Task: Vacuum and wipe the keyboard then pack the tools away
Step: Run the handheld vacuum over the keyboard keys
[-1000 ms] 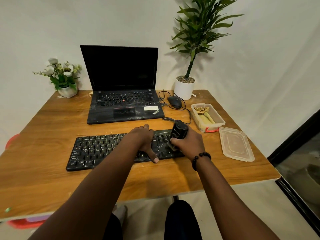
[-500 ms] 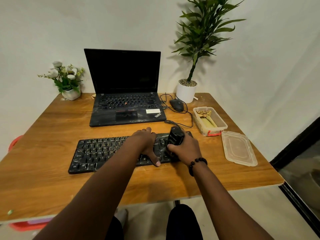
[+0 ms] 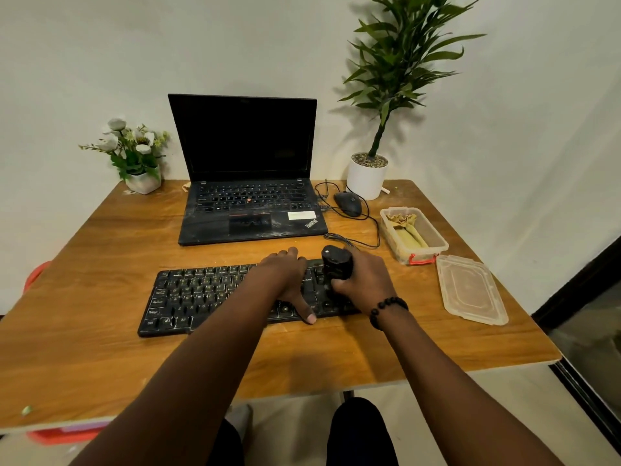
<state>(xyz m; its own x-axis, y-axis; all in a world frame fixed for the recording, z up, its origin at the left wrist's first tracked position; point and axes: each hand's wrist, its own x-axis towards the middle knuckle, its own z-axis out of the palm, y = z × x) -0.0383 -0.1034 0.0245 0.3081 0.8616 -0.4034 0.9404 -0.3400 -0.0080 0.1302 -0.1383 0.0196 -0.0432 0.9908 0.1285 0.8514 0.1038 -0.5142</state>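
Note:
A black keyboard (image 3: 201,297), dusty with pale specks, lies across the middle of the wooden table (image 3: 100,250). My left hand (image 3: 285,279) lies flat on its right half, fingers straight, thumb reaching the front edge. My right hand (image 3: 364,280) grips a small black handheld vacuum (image 3: 336,262), held upright with its lower end on the keyboard's right end. A clear plastic box (image 3: 433,245) with a red latch holds a folded yellowish cloth (image 3: 408,228). Its clear lid (image 3: 470,290) lies on the table right of the keyboard.
An open black laptop (image 3: 248,196) stands behind the keyboard. A black mouse (image 3: 347,203) and its cable lie beside it. A white flower pot (image 3: 142,181) sits back left, a potted green plant (image 3: 368,178) back right. A dark door frame (image 3: 578,274) stands to the right.
My right hand has slid the vacuum a little to the left along the keyboard's right end. My left hand stays pressed on the keys.

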